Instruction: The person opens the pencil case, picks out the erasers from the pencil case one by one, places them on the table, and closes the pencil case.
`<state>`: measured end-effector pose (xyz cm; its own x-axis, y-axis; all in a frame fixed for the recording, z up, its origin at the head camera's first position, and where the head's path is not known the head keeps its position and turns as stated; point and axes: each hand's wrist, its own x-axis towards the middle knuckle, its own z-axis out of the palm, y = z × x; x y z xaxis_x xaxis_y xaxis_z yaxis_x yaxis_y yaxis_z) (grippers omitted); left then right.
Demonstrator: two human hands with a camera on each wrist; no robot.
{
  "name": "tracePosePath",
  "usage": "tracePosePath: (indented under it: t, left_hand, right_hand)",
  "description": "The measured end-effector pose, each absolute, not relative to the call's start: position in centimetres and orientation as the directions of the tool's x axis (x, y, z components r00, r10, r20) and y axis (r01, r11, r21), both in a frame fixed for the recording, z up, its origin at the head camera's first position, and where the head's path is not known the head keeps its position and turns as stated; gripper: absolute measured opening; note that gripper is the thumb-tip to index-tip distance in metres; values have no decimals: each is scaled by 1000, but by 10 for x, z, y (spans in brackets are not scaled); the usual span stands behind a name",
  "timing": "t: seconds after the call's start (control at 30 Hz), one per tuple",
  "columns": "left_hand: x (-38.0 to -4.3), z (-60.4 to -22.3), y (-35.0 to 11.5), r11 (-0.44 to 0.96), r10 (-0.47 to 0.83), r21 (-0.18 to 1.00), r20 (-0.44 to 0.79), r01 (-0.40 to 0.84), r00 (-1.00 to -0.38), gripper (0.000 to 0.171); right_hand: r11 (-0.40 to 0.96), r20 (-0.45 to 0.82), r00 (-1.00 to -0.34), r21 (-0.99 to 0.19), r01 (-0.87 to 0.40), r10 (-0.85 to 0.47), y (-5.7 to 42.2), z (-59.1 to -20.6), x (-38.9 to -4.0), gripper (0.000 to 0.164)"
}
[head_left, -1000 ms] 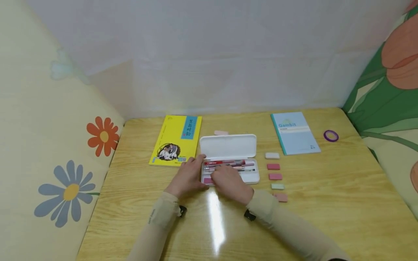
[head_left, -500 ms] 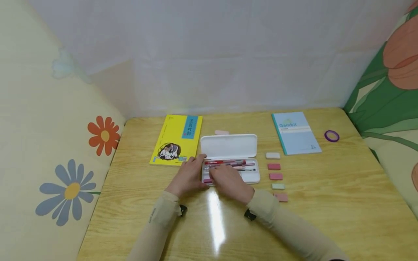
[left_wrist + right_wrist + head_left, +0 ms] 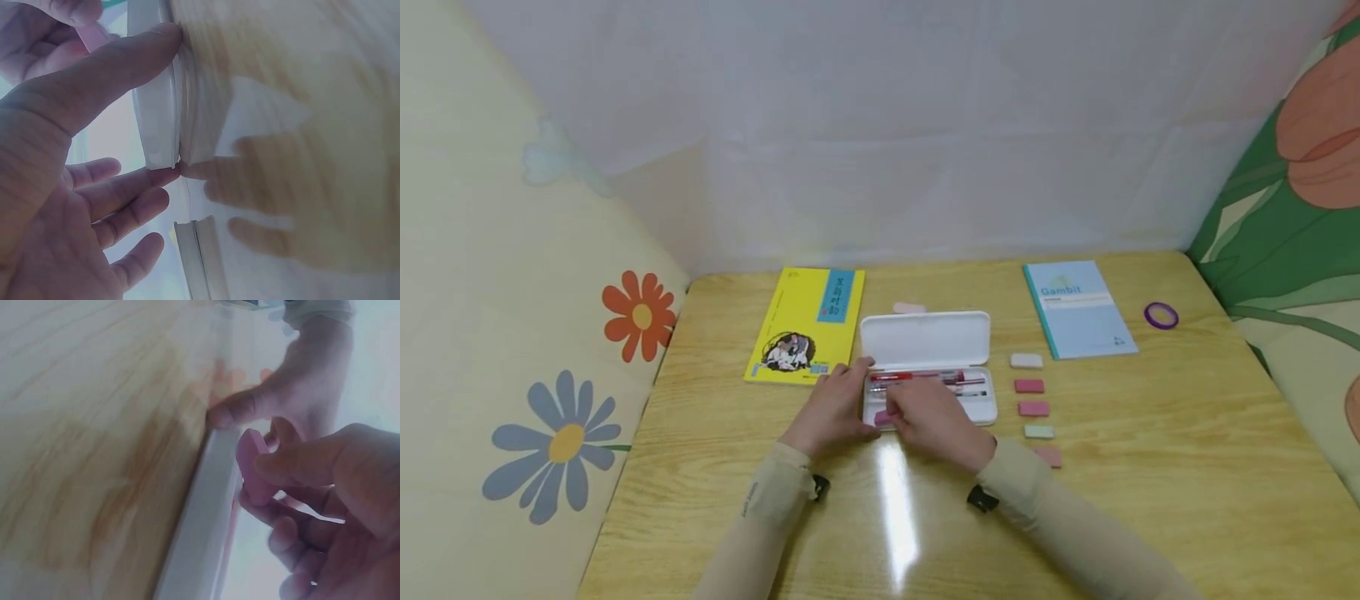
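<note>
A white pencil case [image 3: 927, 340] lies on the table with its lid raised, several pens and pencils [image 3: 928, 377] inside. My left hand [image 3: 833, 408] grips the case's left end. In the left wrist view its thumb [image 3: 119, 65] lies along the near wall, while a fingertip touches the end farther down. Over the front left compartment, my right hand [image 3: 936, 421] pinches a pink eraser [image 3: 883, 417] between thumb and finger. The right wrist view shows this eraser [image 3: 253, 465] tilted up at the case's edge, close to the left hand.
Right of the case stands a column of several erasers [image 3: 1030, 408]. A light pink eraser [image 3: 910, 308] lies behind the lid. The yellow book [image 3: 805, 325] is at left; a blue notebook [image 3: 1081, 308] and a purple ring [image 3: 1161, 316] are at right.
My right hand has shifted slightly right and the pink eraser has lifted and tilted in its pinch from lying flat in the compartment. The left hand keeps its place on the case.
</note>
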<state>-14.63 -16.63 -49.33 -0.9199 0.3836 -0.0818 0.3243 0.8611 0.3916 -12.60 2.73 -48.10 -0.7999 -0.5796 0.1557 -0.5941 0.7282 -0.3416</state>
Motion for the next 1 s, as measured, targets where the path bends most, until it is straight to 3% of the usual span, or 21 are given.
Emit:
tracePosePath:
  t: [0.3, 0.47, 0.77, 1.0]
  left_hand:
    - [-145, -492, -166, 873, 369, 379, -101, 307, -924, 108]
    - [-145, -491, -164, 877, 358, 385, -119, 289, -926, 109]
    - [-144, -490, -164, 884, 339, 384, -137, 266, -931, 110]
    - [-145, -490, -164, 886, 341, 378, -139, 269, -930, 109]
  right_hand:
    - [730, 179, -817, -376, -571, -548, 60, -468, -123, 22]
    - [756, 223, -839, -364, -544, -496, 95, -466, -115, 18]
    - [816, 174, -920, -425, -391, -350, 168, -467, -87, 19]
    - [817, 203, -932, -451, -360, -299, 206, -472, -60, 28]
